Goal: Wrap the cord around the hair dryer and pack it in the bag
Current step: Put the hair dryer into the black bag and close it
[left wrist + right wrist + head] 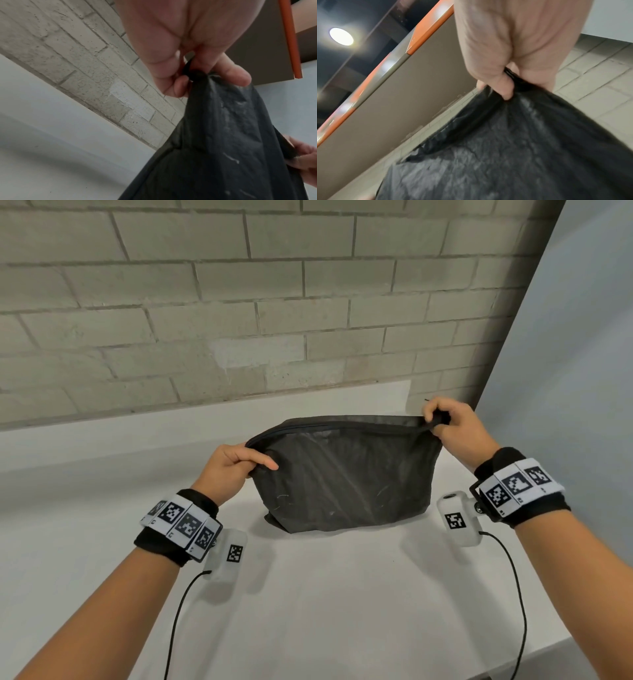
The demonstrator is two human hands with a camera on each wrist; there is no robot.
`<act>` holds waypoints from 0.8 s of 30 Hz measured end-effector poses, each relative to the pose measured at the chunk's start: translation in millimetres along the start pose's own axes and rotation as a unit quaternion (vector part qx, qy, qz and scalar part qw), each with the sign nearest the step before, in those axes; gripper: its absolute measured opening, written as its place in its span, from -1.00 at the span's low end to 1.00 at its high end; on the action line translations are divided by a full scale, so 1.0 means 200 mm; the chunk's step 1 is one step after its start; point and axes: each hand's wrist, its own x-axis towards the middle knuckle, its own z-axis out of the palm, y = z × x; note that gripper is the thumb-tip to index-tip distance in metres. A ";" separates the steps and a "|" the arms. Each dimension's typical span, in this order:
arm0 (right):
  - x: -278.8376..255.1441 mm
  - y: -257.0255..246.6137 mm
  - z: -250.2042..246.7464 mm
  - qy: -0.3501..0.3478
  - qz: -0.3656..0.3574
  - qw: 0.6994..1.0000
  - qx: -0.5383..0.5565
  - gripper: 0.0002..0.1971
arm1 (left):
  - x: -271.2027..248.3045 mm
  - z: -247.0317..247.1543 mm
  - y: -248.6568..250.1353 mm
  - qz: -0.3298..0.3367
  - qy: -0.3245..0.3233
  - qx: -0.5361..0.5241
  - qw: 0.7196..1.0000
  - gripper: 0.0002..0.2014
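A black fabric bag (346, 474) stands upright on the white table (325, 594), its zippered top edge stretched between my two hands. My left hand (239, 465) pinches the bag's top left corner. My right hand (445, 426) pinches the top right corner, lifted slightly higher. The left wrist view shows fingers (223, 75) gripping bunched fabric of the bag (223, 148). The right wrist view shows the thumb and fingers (501, 86) clamped on the bag (513, 148) rim. The hair dryer and its cord are not visible; the bag's inside is hidden.
A grey brick wall (239, 302) runs along the far edge of the table. A pale blue panel (575, 371) stands at the right. Thin black cables (513, 594) trail from the wrist cameras across the table toward me.
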 end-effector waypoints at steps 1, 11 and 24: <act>-0.01 0.00 0.00 -0.001 0.001 0.999 -0.036 -0.41 | 0.00 0.00 0.00 -0.001 -0.002 -0.003 1.000 -0.26; -0.08 0.14 0.03 -0.009 0.056 0.965 -0.255 -0.62 | -0.03 0.09 -0.13 0.004 -0.031 0.079 0.996 -0.32; 0.13 0.11 -0.13 0.145 0.003 0.972 -0.185 -0.64 | 0.14 0.17 -0.03 -0.010 0.007 0.172 0.985 -0.62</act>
